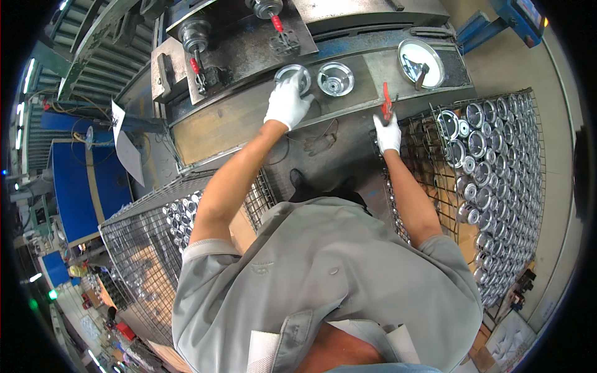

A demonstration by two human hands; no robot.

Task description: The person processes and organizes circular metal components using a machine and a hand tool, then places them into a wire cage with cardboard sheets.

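Under the fingers of your gloved left hand sits a round metal part; their grip cannot be told. Your right hand closes its fingers around a red-handled tool; beyond them, a blue-framed screen is unreadable.

Indoor industrial surroundings, seen from above

A smooth beige-grey floor spreads along the right. At upper left stands a greenish-grey metal structure with ridged slats; below it, a large flat blue panel. Bright white tube lights glow at far left.
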